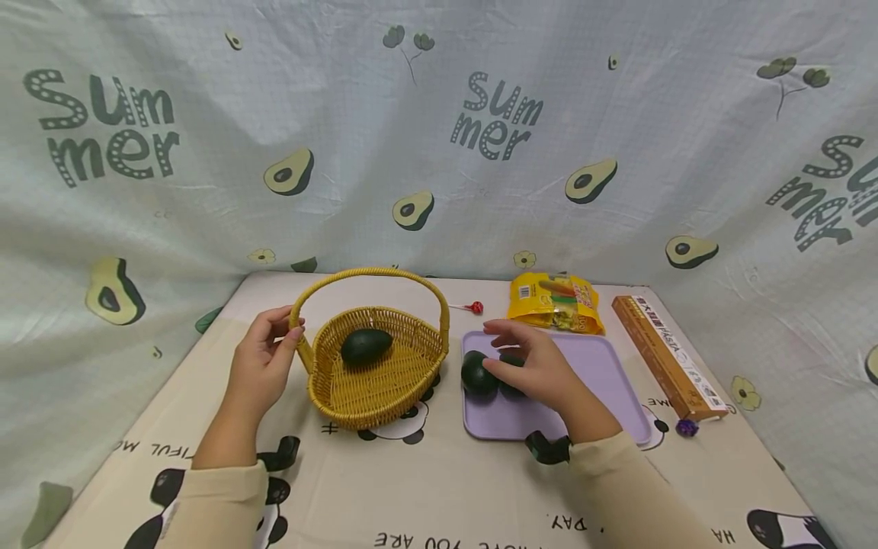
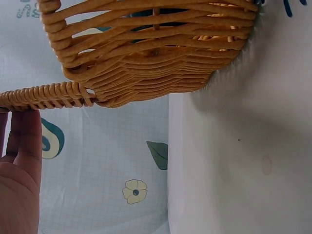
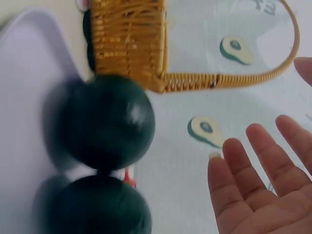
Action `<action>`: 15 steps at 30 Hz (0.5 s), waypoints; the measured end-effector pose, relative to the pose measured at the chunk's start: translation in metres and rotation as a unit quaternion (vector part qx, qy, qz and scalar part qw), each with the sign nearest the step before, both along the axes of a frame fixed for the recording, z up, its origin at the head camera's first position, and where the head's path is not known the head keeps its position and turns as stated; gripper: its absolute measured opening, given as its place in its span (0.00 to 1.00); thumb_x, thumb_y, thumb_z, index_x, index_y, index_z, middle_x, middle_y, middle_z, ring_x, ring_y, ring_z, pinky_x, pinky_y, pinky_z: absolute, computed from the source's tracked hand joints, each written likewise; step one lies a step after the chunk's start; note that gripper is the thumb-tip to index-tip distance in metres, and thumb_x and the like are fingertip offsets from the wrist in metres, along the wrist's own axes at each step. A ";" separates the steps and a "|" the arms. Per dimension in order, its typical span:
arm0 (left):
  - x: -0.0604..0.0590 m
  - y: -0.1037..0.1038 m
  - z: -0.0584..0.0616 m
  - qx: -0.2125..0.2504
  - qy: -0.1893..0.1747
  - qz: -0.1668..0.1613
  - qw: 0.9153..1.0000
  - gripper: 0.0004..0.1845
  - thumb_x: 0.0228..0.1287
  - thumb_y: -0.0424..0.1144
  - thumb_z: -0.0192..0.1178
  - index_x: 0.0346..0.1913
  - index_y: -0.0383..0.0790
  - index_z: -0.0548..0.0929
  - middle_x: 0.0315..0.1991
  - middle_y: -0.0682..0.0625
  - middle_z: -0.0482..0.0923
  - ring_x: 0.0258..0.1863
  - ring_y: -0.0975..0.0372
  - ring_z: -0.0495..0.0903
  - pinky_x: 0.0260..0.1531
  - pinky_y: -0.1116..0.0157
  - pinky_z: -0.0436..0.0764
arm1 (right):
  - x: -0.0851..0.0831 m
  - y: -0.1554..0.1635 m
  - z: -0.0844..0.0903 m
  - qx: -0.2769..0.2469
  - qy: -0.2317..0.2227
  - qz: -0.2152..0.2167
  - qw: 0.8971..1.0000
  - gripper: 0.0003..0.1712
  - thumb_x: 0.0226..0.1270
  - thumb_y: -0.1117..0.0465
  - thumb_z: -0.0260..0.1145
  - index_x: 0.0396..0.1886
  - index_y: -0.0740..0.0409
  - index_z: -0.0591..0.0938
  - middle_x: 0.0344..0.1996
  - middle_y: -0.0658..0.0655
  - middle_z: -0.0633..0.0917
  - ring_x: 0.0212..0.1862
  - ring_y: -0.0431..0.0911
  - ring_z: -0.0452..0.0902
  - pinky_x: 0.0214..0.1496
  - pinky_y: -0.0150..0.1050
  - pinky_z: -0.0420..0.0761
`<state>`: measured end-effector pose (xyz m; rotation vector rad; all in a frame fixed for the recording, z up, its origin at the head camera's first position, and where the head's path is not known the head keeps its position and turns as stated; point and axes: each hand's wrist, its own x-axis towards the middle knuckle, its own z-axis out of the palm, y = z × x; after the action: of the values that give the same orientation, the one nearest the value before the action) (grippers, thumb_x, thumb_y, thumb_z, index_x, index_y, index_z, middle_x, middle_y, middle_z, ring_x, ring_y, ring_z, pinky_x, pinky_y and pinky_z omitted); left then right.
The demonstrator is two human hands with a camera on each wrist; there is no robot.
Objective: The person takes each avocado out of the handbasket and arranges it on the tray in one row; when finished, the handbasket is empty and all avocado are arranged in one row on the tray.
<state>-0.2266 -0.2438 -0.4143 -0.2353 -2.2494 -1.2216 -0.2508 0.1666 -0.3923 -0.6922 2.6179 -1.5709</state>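
A yellow wicker basket (image 1: 379, 393) with a tall arched handle stands left of centre, a dark green avocado (image 1: 366, 348) lying inside. My left hand (image 1: 262, 367) holds the left side of the handle between thumb and fingers. In the left wrist view, the fingers of that hand (image 2: 22, 170) meet the wrapped handle (image 2: 48, 96). Two more avocados lie side by side on a lilac tray (image 1: 604, 374); the nearer to the basket (image 1: 478, 374) shows best. My right hand (image 1: 538, 370) hovers over them, partly hiding the other. The right wrist view shows its fingers (image 3: 265, 168) spread, apart from both avocados.
Behind the tray lies a yellow snack bag (image 1: 555, 305), with a red lollipop (image 1: 475, 307) to its left. A long brown pasta box (image 1: 665, 354) lies along the right side, a purple-wrapped lollipop (image 1: 687, 428) by its near end. A printed cloth (image 1: 439, 114) hangs behind the table.
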 end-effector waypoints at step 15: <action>0.000 0.000 0.001 -0.002 0.000 -0.001 1.000 0.18 0.80 0.37 0.53 0.67 0.37 0.73 0.54 0.42 0.81 0.50 0.76 0.76 0.51 0.86 0.74 | -0.018 -0.040 0.012 0.037 -0.001 0.118 0.992 0.38 0.65 0.57 0.75 0.73 0.56 0.72 0.70 0.58 0.76 0.68 0.58 0.75 0.73 0.56 0.73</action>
<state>-0.2263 -0.2435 -0.4135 -0.2393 -2.2524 -1.2185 -0.2690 0.1266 -0.3801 -0.9522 2.4685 -1.4019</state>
